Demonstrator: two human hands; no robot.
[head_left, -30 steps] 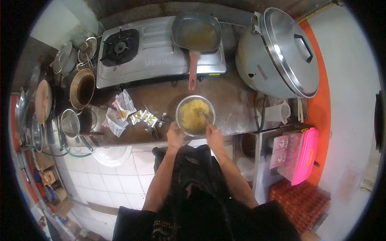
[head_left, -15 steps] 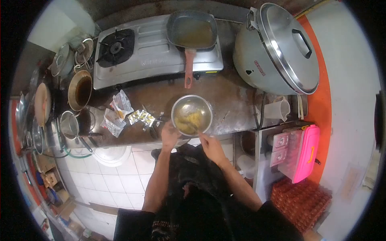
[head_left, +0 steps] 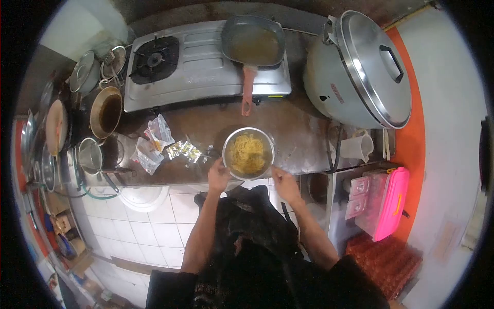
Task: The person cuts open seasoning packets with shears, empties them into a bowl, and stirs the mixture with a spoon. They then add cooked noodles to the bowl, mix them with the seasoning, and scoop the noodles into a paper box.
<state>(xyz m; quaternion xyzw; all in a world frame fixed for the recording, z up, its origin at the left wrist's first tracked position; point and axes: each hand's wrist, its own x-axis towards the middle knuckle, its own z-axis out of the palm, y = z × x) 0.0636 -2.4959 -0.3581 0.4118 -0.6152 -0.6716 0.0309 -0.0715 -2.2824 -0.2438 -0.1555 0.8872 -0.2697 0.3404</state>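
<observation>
A round metal bowl [head_left: 227, 145] of yellow noodles [head_left: 247, 154] stands at the front edge of the brown counter [head_left: 298, 129], just in front of me. My left hand [head_left: 218, 176] grips the bowl's near-left rim. My right hand [head_left: 284, 184] is at the bowl's near-right rim, outside the bowl, with its fingers closed around a thin utensil that barely shows. My black apron fills the view below both forearms.
Behind the bowl is a steel gas stove [head_left: 200, 67] with a square pan [head_left: 254, 44] of oil, its handle pointing at me. A large lidded rice cooker [head_left: 360, 72] stands on the right. Torn sachets [head_left: 183, 150] and plastic bags [head_left: 154, 144] lie to the left, near pots [head_left: 105, 110]. A pink-lidded box [head_left: 388, 203] sits lower right.
My right hand was stirring inside the bowl and has drawn back out over the near-right rim. The noodles have settled across the bowl. The left hand has stayed on the rim.
</observation>
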